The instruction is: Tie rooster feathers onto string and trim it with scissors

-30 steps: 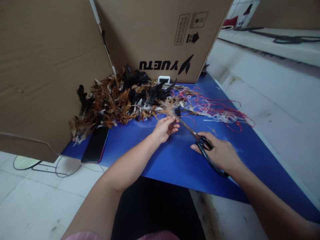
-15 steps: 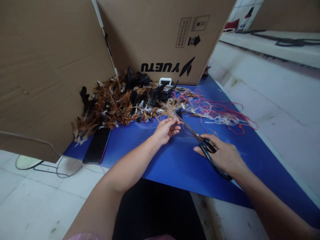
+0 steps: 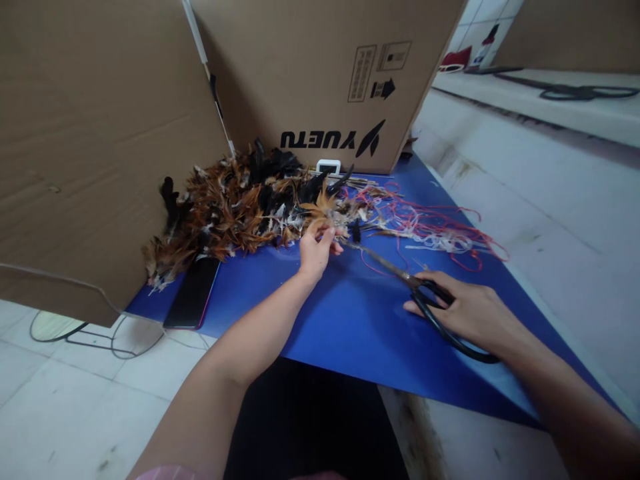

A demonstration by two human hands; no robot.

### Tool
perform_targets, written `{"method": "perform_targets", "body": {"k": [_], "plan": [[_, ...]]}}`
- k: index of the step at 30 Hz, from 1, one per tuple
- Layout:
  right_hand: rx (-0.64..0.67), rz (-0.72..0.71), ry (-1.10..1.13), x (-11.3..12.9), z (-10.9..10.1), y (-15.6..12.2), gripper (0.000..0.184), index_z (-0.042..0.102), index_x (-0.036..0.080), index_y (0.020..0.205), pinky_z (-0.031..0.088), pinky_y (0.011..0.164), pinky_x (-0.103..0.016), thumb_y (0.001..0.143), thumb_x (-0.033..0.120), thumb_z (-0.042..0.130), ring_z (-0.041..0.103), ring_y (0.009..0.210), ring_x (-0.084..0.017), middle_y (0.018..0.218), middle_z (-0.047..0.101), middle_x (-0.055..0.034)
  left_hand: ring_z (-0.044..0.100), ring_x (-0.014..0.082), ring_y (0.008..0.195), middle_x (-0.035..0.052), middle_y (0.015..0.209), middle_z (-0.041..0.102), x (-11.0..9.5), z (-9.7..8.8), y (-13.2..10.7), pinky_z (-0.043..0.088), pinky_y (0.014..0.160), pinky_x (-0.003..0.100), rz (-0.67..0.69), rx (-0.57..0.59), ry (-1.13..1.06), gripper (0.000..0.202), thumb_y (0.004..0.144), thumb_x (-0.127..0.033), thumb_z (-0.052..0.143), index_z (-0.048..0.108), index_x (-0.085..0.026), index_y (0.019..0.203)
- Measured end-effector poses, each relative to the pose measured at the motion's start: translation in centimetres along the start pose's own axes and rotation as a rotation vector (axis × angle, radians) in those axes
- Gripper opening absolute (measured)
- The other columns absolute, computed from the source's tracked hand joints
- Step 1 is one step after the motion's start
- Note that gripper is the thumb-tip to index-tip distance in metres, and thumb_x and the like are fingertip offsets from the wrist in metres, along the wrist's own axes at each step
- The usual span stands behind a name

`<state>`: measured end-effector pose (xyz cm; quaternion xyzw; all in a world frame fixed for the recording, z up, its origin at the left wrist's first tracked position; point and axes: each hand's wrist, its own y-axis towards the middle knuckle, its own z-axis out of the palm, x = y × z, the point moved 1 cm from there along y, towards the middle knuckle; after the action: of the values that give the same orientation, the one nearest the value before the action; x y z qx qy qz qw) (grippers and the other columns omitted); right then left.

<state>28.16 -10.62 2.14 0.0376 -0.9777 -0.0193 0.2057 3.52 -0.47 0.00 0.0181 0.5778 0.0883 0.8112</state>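
My left hand (image 3: 315, 247) pinches a small bunch of brown feathers (image 3: 324, 208) at the right edge of a large pile of brown, black and white feathers (image 3: 230, 207) on a blue sheet (image 3: 360, 313). My right hand (image 3: 470, 310) grips black-handled scissors (image 3: 425, 293), their blades pointing up-left toward the bunch, tips a short way from my left fingers. Loose red and white strings (image 3: 430, 227) lie tangled beyond the scissors.
A big cardboard box (image 3: 325, 73) stands behind the pile and a cardboard flap (image 3: 90, 133) leans at the left. A black phone (image 3: 193, 293) lies at the sheet's left edge. A white ledge (image 3: 540, 173) runs along the right; tiled floor lies below.
My left hand has lifted the feather bunch up and back toward the pile. My right hand has drawn the scissors back to the right, away from the bunch.
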Motion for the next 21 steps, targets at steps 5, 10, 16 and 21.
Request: {"method": "perform_targets", "body": {"k": [5,10,16,21], "plan": [[0.069,-0.192,-0.104,0.2,1.3,-0.7,0.054,0.065,0.027,0.119,0.051,0.061,-0.033,0.075,0.057,0.070,0.070,0.070,-0.025,0.079,0.073,-0.0024,0.057,0.0060,0.042,-0.0018,0.076,0.068,0.6,-0.2,0.3,0.047,0.043,0.019,0.067,0.000,0.033,0.012,0.084,-0.022,0.064,0.055,-0.015,0.087],[0.124,-0.319,-0.139,0.6,2.0,-1.1,0.054,0.061,0.027,0.127,0.054,0.066,-0.035,0.080,0.052,0.068,0.071,0.072,-0.023,0.099,0.075,-0.0049,0.056,0.0058,0.042,-0.0009,0.079,0.069,0.6,-0.2,0.4,0.047,0.044,0.021,0.056,0.011,0.052,0.011,0.084,-0.019,0.064,0.058,-0.014,0.092],[0.178,-0.334,-0.104,0.6,2.0,-0.9,0.054,0.054,0.022,0.135,0.058,0.070,-0.037,0.087,0.044,0.060,0.073,0.082,-0.026,0.110,0.073,-0.0099,0.055,0.0043,0.043,0.0006,0.080,0.071,0.8,-0.1,0.5,0.047,0.046,0.019,0.009,0.017,0.067,0.014,0.086,-0.021,0.066,0.062,-0.012,0.096],[0.151,-0.464,-0.198,0.0,1.7,-0.3,0.053,0.056,0.020,0.136,0.057,0.089,-0.047,0.085,0.034,0.058,0.068,0.107,-0.033,0.124,0.068,-0.0137,0.055,0.0027,0.044,-0.0001,0.080,0.070,0.8,0.0,0.4,0.046,0.045,0.018,-0.020,0.013,0.066,0.014,0.086,-0.023,0.067,0.063,-0.012,0.094]]}}
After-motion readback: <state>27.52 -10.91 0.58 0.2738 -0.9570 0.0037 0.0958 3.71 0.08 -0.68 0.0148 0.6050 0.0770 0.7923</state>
